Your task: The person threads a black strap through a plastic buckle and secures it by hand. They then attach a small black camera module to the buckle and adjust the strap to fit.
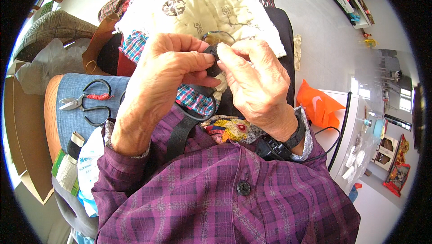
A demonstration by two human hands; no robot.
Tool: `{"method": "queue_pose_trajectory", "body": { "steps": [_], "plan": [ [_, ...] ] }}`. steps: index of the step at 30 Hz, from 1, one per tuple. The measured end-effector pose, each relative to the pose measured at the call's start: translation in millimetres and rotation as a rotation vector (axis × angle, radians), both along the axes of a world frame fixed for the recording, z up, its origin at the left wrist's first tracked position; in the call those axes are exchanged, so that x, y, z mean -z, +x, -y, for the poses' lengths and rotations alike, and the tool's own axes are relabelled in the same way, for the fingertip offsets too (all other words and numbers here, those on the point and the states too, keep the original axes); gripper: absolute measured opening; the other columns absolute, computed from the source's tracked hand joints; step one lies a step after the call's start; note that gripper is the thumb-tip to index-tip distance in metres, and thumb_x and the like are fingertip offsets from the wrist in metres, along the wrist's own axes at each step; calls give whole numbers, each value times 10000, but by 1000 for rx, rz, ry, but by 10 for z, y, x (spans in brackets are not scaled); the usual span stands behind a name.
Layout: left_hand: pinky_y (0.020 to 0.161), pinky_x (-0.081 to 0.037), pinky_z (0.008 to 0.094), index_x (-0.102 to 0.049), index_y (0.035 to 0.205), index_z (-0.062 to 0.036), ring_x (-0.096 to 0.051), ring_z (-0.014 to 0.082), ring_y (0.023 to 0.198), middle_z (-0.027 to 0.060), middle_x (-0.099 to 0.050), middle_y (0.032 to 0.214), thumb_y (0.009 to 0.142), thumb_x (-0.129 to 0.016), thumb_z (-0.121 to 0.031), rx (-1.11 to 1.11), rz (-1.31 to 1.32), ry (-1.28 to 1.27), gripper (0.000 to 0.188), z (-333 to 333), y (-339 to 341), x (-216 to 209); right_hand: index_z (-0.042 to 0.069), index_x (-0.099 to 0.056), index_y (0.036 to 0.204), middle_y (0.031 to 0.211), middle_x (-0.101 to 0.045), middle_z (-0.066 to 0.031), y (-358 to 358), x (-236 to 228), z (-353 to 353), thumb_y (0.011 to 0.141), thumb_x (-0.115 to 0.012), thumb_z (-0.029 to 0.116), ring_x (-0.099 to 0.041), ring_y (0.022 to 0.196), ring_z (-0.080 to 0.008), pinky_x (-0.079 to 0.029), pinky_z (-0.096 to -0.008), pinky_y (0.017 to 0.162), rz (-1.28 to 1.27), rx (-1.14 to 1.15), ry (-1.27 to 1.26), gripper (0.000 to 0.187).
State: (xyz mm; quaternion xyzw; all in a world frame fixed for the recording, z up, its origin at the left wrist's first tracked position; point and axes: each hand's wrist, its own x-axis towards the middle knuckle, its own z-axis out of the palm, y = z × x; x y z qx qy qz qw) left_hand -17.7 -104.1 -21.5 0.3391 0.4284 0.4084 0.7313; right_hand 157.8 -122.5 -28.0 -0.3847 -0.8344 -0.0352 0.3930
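Observation:
In front of my chest, both hands meet at a small black piece (210, 66), soft or strap-like, whose exact kind I cannot make out. My left hand (164, 71) pinches it between thumb and fingers. From the other side, the fingertips of my right hand (258, 82) are pressed together at its upper edge; what they grip there is mostly hidden. A thin dark wire loop (218, 32) arches just behind the fingertips. Below the hands lie a blue-and-red checked cloth (196, 100) and a patterned cloth (229, 128) on my lap.
Black-handled scissors (92, 102) with red wrapping lie on blue denim (72, 84) at the left. Ahead is a printed cream quilted cloth (225, 8). An orange bag (318, 104) sits at the right. A black device (272, 148) with a cable is at my right wrist.

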Motion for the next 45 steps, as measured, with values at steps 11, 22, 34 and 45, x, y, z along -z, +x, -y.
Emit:
{"method": "queue_pose_trajectory", "body": {
  "steps": [11,22,34,45],
  "plan": [
    [640,-605,322,-638,883,75,-572,97,576,33,-577,681,843,-647,-62,-21,97,-8,143,18,-12,58,-7,-681,1049,925,-573,-117,-2,-41,61,652,-694,-89,-613,817,-256,-534,-321,678,16,0,-127,406],
    [628,-598,295,-640,873,57,-603,101,623,38,-602,744,873,-673,-92,-36,38,14,152,57,-7,49,-1,-672,1119,986,-570,-102,20,-41,91,821,-632,-63,-607,877,-202,-510,-290,798,-274,-128,-401,307],
    [673,-595,298,-624,908,87,-670,181,712,124,-664,846,864,-637,-2,-54,-45,65,100,198,-18,-115,38,-670,974,903,-683,-34,117,-26,133,902,-639,225,-645,831,-117,-509,-252,736,-1072,-193,-1490,202],
    [690,-555,262,-625,952,99,-658,155,729,87,-662,845,840,-642,47,-79,-138,146,124,341,-1,-217,53,-642,1070,995,-671,-45,73,54,196,941,-584,333,-610,940,-175,-432,-356,896,-1561,-248,-1752,313]
  ]
}}
